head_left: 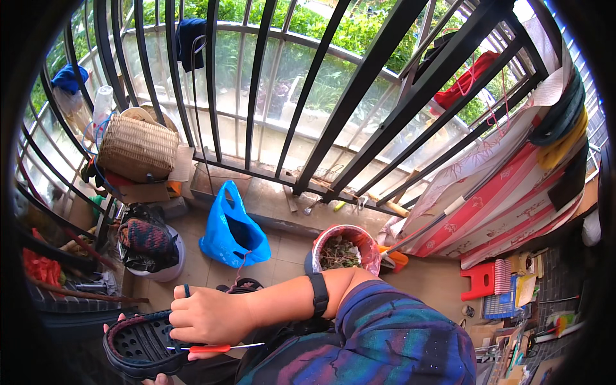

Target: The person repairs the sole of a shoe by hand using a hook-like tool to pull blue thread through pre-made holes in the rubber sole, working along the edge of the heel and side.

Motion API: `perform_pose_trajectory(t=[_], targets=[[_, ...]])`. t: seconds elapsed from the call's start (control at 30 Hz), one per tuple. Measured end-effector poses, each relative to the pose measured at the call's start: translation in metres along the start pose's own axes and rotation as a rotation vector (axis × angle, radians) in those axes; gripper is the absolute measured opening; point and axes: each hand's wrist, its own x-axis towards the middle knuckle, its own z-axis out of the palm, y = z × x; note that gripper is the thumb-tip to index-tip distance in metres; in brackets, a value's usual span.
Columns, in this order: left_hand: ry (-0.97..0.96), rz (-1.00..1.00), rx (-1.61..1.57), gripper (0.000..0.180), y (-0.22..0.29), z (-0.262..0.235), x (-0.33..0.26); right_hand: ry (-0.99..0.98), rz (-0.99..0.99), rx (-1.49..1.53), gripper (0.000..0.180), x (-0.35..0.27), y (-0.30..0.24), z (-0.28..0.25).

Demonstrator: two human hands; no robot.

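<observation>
A black slipper sole [142,343] with rows of round holes lies at the lower left, dark yarn along its edge. My left hand [160,380] grips it from below; only fingertips show at its rim. My right hand [208,314] is closed over the sole's right side, a band on its wrist. A strand of dark yarn [187,290] loops at its closed fingers. Under that hand, against its lower edge, is a red-handled hook tool [210,349] with thin metal ends; whether the fingers hold it is hidden.
A blue plastic bag [234,234] stands ahead, yarn trailing from it. Left of it, a pail [168,269] carries a knitted piece in black plastic. A lined bin [350,250] of plant scraps stands right, a red stool [478,280] farther right. Metal bars [256,96] rise beyond.
</observation>
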Motion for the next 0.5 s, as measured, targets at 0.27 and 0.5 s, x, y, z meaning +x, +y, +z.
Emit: perform_pose_trajectory(t=[0.27, 0.5], targets=[[-0.016, 0.025, 0.0, 0.12, 0.0033, 0.004, 0.004, 0.045, -0.126, 0.025, 0.033, -0.0001, 0.0011, 0.0042], [-0.008, 0.034, -0.003, 0.12, 0.0014, 0.0031, 0.0041, 0.046, -0.18, 0.042, 0.031, 0.005, 0.0023, -0.004]])
